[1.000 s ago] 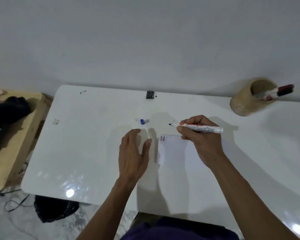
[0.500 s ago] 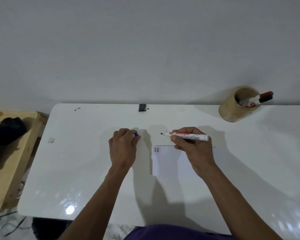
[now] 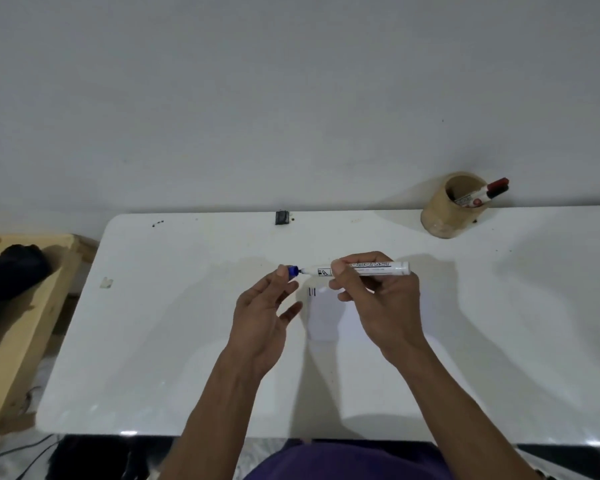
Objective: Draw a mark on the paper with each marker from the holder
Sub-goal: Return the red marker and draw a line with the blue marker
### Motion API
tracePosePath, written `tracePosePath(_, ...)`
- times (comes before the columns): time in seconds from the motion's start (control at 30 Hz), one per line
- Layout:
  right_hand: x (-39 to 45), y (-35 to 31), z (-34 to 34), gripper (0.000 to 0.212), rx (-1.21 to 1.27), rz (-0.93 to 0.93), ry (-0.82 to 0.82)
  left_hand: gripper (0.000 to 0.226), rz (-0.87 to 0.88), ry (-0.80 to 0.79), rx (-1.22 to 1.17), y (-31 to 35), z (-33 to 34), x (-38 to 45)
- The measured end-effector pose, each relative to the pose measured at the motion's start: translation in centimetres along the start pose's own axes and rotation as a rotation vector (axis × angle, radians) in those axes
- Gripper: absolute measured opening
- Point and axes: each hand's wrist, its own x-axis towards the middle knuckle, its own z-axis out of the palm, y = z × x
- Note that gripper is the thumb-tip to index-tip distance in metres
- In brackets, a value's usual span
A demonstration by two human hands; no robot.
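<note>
My right hand [image 3: 378,303] grips a white marker [image 3: 364,269] held level above the table, its tip pointing left. My left hand [image 3: 262,313] pinches the small blue cap [image 3: 292,270] between thumb and forefinger, right at the marker's tip. Under my right hand lies the white paper [image 3: 326,317], with short dark strokes [image 3: 312,292] near its top left corner. A tan round holder [image 3: 452,206] stands at the back right; two capped markers [image 3: 484,194] lean out of it, one red-capped, one black-capped.
The white table [image 3: 174,341] runs up to a plain wall. A small black object [image 3: 282,217] sits at the table's far edge. A wooden bench [image 3: 21,323] with a black bag [image 3: 9,271] stands to the left. Cables lie on the floor below.
My left hand picked the blue cap off the table and brought it up to the marker's tip. My right hand kept hold of the marker and shifted slightly.
</note>
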Motion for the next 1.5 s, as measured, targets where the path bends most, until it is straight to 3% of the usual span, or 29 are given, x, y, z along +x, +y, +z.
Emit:
tracePosePath(0.5,-9.3,0.3,2.7,0.011,-0.029,-0.083,0.018,0.017,0.030,-0.110,-0.025,-1.4,-4.2,-7.2)
tracePosePath(0.77,-10.2,-1.8,0.4,0.008,0.125,0.016,0.061,0.015,0.116,-0.141,0.014,-0.7,-3.4,-8.0)
tracePosePath(0.97,-8.7,-3.9,-4.4,0.011,-0.410,-0.152,-0.039,0.011,0.292,-0.161,0.111,0.7,0.5,-7.4)
tracePosePath(1.07,-7.5,-4.1,-5.8,0.016,-0.541,-0.195,-0.037,0.009,0.435,-0.184,0.250,1.1,3.8,-6.9)
tracePosePath(1.23,-5.4,-3.6,-8.5,0.036,-0.573,-0.246,-0.031,0.008,0.553,-0.244,0.460,0.1,8.9,-5.7)
tracePosePath(1.37,-3.0,-3.5,-11.6,0.063,-0.538,-0.239,-0.044,0.009,0.548,-0.284,0.579,-1.2,13.0,-4.0)
tracePosePath(1.5,0.9,-4.7,-15.5,0.083,-0.415,-0.321,0.076,0.020,0.536,-0.217,0.675,-2.4,16.8,-1.0)
